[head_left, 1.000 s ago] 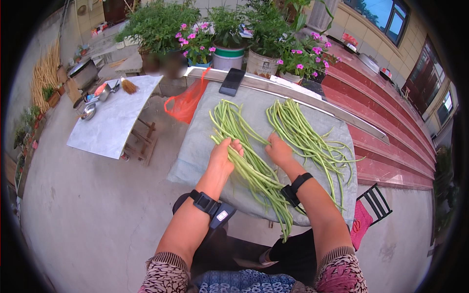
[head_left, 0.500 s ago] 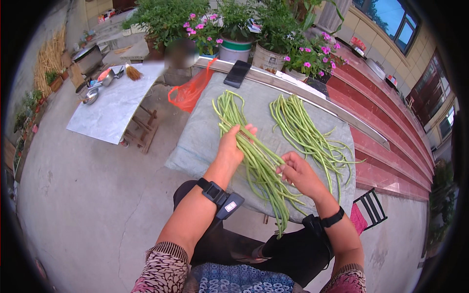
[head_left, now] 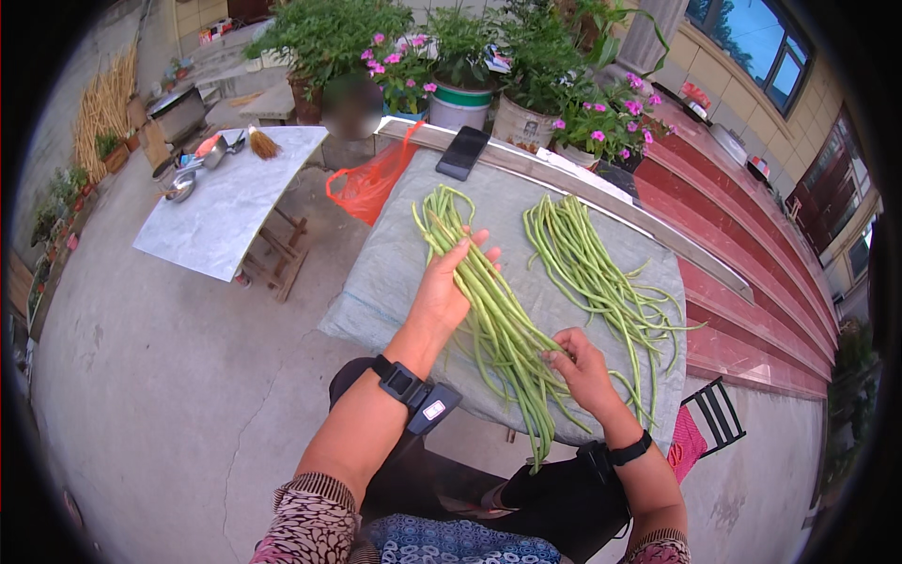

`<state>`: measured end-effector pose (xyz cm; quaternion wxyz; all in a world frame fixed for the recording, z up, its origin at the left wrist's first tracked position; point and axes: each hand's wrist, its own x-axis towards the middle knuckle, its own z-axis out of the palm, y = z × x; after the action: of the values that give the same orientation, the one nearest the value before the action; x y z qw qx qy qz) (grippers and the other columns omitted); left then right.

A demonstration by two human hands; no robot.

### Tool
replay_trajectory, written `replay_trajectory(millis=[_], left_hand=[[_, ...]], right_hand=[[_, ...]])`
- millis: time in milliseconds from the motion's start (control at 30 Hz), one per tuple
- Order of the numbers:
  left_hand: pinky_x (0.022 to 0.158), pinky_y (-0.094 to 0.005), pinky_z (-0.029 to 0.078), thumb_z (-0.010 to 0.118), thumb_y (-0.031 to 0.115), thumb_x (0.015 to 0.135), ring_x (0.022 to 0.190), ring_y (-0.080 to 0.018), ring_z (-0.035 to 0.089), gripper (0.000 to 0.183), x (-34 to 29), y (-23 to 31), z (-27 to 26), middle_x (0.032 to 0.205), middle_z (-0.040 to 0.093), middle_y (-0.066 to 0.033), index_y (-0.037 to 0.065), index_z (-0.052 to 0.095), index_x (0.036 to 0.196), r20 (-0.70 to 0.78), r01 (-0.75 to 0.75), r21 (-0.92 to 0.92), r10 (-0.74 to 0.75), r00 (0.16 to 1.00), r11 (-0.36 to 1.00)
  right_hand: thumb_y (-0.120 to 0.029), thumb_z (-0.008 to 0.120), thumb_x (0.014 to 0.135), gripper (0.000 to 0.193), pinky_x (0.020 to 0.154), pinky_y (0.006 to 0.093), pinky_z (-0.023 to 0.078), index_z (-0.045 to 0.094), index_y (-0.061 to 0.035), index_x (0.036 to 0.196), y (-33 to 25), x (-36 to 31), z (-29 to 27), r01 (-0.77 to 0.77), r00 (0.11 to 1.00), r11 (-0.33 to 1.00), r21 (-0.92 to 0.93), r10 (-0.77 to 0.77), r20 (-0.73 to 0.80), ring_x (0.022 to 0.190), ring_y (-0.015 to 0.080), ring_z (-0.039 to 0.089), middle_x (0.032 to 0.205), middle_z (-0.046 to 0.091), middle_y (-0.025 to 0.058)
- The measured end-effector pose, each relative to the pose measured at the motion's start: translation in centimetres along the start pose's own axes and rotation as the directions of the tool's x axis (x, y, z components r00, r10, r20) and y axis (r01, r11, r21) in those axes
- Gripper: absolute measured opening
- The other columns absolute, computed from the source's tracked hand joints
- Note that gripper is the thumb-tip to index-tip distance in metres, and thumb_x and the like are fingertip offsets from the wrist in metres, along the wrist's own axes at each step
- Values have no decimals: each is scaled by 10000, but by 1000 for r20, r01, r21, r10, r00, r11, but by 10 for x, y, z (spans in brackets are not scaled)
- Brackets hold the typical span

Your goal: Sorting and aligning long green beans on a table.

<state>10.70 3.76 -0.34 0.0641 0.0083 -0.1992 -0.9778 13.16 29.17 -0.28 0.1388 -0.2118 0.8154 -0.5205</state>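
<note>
My left hand (head_left: 445,289) is closed around the upper part of a bundle of long green beans (head_left: 503,324), thumb on top and fingertips showing past the far side. The bundle slants from the far left down toward my lap, its lower ends hanging over the near edge of the cloth-covered table (head_left: 381,287). Farther down the bundle, my right hand (head_left: 583,368) pinches some strands at its right side between thumb and fingers. A second pile of long beans (head_left: 601,273) lies loose on the grey cloth, to the right of the bundle.
A black phone (head_left: 462,152) lies at the table's far edge, beside a hanging red plastic bag (head_left: 366,186). Behind stand potted flowers (head_left: 601,122). Red steps (head_left: 742,273) rise at the right, near a folding stool (head_left: 714,418). A marble-topped table (head_left: 221,211) with bowls stands left.
My right hand has shifted slightly down and right along the bundle, its fingers still pinching strands. The left hand keeps its grip. The whole view has shifted a little.
</note>
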Motion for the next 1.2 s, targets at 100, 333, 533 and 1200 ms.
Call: replay_trajectory(millis=[100, 333, 533, 1200], left_hand=[[894, -448, 458, 527, 163, 906, 1018, -276, 562, 260, -2, 5, -1, 1180, 551, -100, 117, 484, 1159, 26, 31, -18, -31, 999, 999], [866, -424, 481, 516, 186, 916, 1008, -272, 572, 265, -10, 6, 4, 1158, 557, -122, 98, 482, 1163, 40, 0, 65, -3, 999, 998], [809, -393, 495, 509, 204, 923, 911, -228, 589, 310, -10, 8, 0, 1036, 577, -82, 91, 467, 1209, 5, 3, 58, -3, 1000, 998], [694, -348, 497, 586, 226, 885, 737, -157, 577, 214, -7, 17, -23, 858, 592, -23, 71, 544, 1026, -121, 45, 97, -33, 992, 994]], right_hand=[[-38, 562, 854, 98, 663, 239, 429, 496, -26, 927, -7, 4, -2, -9, 1000, 999, -46, 10, 23, 732, 76, 522, 791, 578, 29], [-4, 559, 848, 134, 737, 247, 452, 487, -19, 961, -2, 0, -2, 15, 997, 993, -120, -6, 77, 814, 91, 559, 860, 592, 31], [-117, 588, 829, 147, 668, 321, 472, 536, -68, 957, -15, -5, 18, 55, 997, 941, -335, -72, -38, 739, 231, 616, 833, 628, 104], [-235, 585, 840, 201, 676, 338, 477, 589, -82, 971, -42, 6, 31, 74, 991, 908, -412, -115, -75, 762, 246, 624, 845, 632, 124]])
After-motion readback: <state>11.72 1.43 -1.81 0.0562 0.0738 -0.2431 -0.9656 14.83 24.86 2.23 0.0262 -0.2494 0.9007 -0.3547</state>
